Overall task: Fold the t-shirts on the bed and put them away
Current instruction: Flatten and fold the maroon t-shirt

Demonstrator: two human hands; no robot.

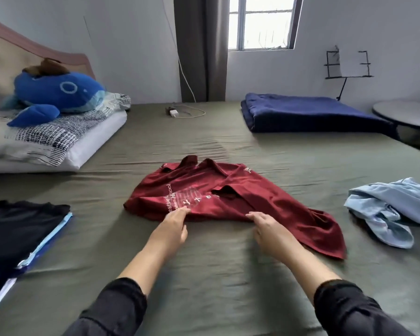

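Maroon polo shirt [230, 202] at frame centre on the olive bed sheet [204, 275], collar toward the window, long axis slanting to lower right, soft rumpled knit with white print. Left hand [174, 226] and right hand [268, 227] rest fingers straight on its near edge. Crumpled light-blue shirt [386, 209] right; folded stack [20, 234] left

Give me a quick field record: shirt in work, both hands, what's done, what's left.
shirt in work: red shirt, partly folded, mid-bed
left hand: fingers straight, touching the red shirt's near edge
right hand: fingers straight, at the near edge
done: folded stack, black on top, left side
left: light blue shirt, crumpled, right side
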